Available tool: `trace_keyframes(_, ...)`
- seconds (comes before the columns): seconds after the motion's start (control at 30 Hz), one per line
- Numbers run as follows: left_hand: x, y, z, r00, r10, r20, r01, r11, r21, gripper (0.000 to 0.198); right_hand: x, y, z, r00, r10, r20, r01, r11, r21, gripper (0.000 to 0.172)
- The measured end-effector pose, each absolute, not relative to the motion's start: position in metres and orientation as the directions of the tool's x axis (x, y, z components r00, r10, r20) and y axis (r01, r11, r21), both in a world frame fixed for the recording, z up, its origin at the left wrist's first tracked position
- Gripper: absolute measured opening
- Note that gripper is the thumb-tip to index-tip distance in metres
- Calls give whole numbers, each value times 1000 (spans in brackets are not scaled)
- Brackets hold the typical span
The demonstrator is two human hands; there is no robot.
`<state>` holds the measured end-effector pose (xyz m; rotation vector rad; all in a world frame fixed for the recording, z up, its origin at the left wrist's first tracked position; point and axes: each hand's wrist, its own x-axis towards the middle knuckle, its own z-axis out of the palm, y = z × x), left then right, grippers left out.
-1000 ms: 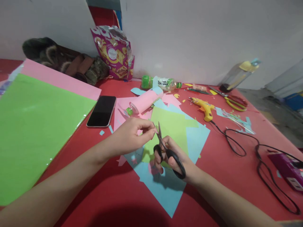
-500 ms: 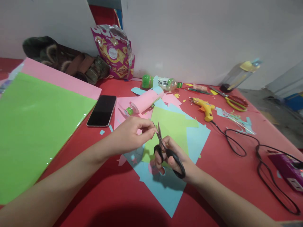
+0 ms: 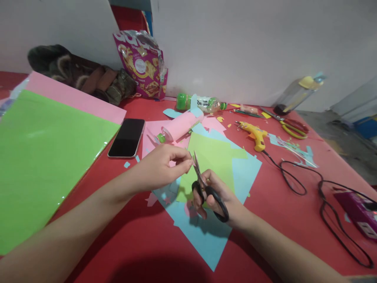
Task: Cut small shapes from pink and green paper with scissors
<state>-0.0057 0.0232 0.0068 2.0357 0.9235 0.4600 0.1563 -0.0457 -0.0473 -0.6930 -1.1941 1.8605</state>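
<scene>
My right hand [image 3: 219,196] has its thumb and fingers through the black handles of a pair of scissors [image 3: 218,202], blades pointing up and away from me. Pinched at the fingertips of my left hand [image 3: 165,165] is what looks like a tiny pink paper piece [image 3: 193,162], mostly covered by the fingers. The scissor blades meet it right beside the left thumb. Beneath both hands lie a light green paper sheet [image 3: 206,157] and a blue paper sheet [image 3: 212,243], with small pink cutouts [image 3: 191,210] on them.
A phone [image 3: 127,138] and plastic-wrapped coloured paper [image 3: 59,157] lie left. Behind are a pink-wrapped bottle [image 3: 182,125], a green-ended bottle [image 3: 203,103] and a snack bag [image 3: 141,65]. To the right are a yellow glue gun [image 3: 255,135], pliers-like red-and-yellow-handled scissors [image 3: 294,127], cable [image 3: 321,188] and power strip [image 3: 356,214].
The scissor blades have come closer together, and the handles have drawn in slightly. My left hand has stayed almost where it was, still pinching.
</scene>
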Motion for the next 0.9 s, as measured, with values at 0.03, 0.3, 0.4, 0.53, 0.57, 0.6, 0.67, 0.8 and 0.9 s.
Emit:
trace_keyframes(0.03, -6, 23, 7, 664, 747, -9, 441, -383, 812, 27, 157, -46, -48, -529, 848, -25, -329, -231, -916, 38)
trace_keyframes(0.3, -7, 25, 9, 678, 733, -46, 420, -336, 843, 26, 157, -46, -46, -537, 843, -28, -305, -225, -925, 39)
trace_keyframes(0.4, -8, 25, 11, 696, 714, -73, 421, -324, 847, 26, 157, -45, -45, -545, 838, -31, -294, -226, -929, 40)
trace_keyframes(0.53, -8, 25, 11, 711, 696, -99, 436, -325, 839, 28, 157, -45, -45, -550, 834, -28, -303, -231, -924, 40)
trace_keyframes(0.57, -8, 25, 11, 710, 696, -102, 437, -324, 839, 28, 157, -45, -45, -550, 834, -25, -307, -230, -923, 40)
trace_keyframes(0.6, -8, 25, 11, 710, 697, -101, 437, -323, 840, 28, 157, -45, -45, -550, 835, -24, -307, -230, -923, 40)
trace_keyframes(0.67, -8, 25, 12, 705, 703, -97, 433, -319, 843, 28, 157, -45, -45, -547, 837, -23, -305, -225, -926, 40)
trace_keyframes(0.8, -8, 25, 13, 697, 711, -94, 433, -313, 846, 28, 157, -46, -45, -542, 840, -18, -306, -217, -927, 40)
trace_keyframes(0.9, -8, 25, 13, 701, 706, -98, 441, -322, 838, 28, 157, -45, -44, -544, 838, -26, -298, -222, -928, 40)
